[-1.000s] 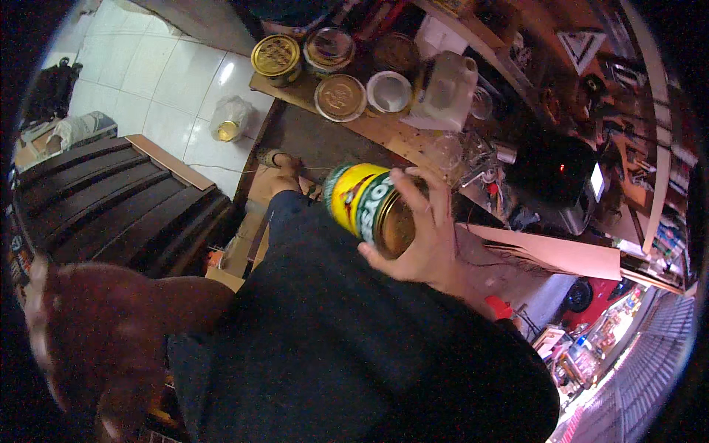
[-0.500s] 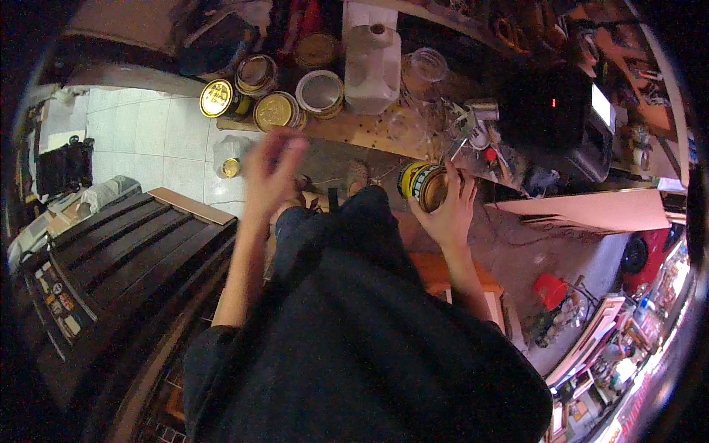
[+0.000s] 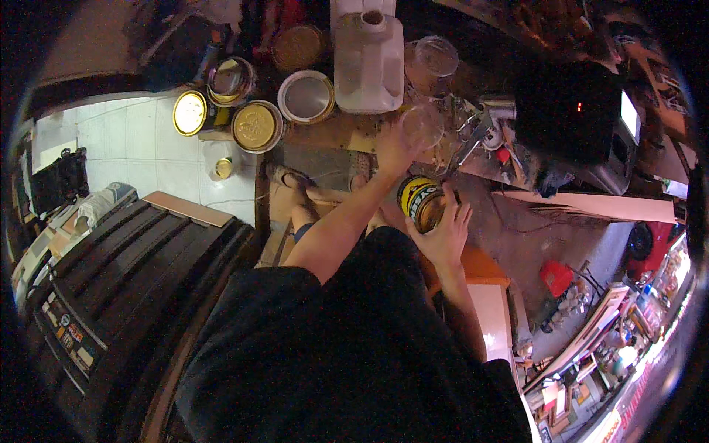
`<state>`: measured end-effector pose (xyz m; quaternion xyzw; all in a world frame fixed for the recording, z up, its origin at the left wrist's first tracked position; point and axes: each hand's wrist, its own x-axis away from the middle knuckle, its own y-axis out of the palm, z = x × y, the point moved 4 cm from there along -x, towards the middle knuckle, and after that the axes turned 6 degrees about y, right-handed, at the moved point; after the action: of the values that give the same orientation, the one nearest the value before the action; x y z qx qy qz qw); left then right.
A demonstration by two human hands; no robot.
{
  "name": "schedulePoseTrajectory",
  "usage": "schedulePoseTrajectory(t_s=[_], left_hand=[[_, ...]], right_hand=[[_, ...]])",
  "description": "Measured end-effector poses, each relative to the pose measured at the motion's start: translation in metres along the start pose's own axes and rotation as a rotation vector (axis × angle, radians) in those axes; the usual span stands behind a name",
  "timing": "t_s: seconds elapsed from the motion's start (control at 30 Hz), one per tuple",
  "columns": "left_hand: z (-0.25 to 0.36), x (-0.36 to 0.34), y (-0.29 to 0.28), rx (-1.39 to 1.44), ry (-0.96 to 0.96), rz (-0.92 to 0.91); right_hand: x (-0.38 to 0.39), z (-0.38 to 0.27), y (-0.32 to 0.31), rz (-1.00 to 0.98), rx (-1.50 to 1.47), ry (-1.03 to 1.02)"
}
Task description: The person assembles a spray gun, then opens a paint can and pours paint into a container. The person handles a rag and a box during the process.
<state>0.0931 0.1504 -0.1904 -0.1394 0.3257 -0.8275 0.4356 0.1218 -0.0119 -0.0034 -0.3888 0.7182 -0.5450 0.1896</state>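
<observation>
In my right hand is a yellow and black can, tilted, with the fingers wrapped round it. Its brownish-gold end faces toward my palm. My left hand reaches across to the bench edge, beside a clear plastic cup. Those fingers are dim and blurred, so whether they grip the cup does not show. A second clear plastic container stands farther back. To the left of it is a large whitish plastic jug with an open neck.
Several cans stand on the bench's left end, among them a gold-lidded can and an open-topped one. A dark box with a lit red display sits at the right. Below left is a ribbed black cover; a red bucket stands on the floor.
My left hand has swung right, from near the gold-lidded cans to the clear plastic cup. My right hand still holds the yellow and black can. The whole view has shifted slightly.
</observation>
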Motion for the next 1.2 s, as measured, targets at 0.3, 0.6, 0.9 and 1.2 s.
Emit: schedulePoseTrajectory(t_s=[0.3, 0.6, 0.9, 1.2], left_hand=[[0.011, -0.005, -0.016, 0.056, -0.127, -0.080], [-0.034, 0.121, -0.149, 0.493, -0.511, -0.012], [-0.068, 0.109, -0.052, 1.290, -0.662, 0.066], [-0.071, 0.132, -0.073, 1.076, -0.534, -0.033]], right_hand=[[-0.011, 0.000, 0.016, 0.025, 0.043, -0.074], [-0.052, -0.072, 0.046, 0.046, -0.030, -0.201], [-0.100, -0.105, 0.085, 0.177, -0.109, -0.056], [-0.081, -0.083, -0.004, 0.352, -0.318, -0.213]])
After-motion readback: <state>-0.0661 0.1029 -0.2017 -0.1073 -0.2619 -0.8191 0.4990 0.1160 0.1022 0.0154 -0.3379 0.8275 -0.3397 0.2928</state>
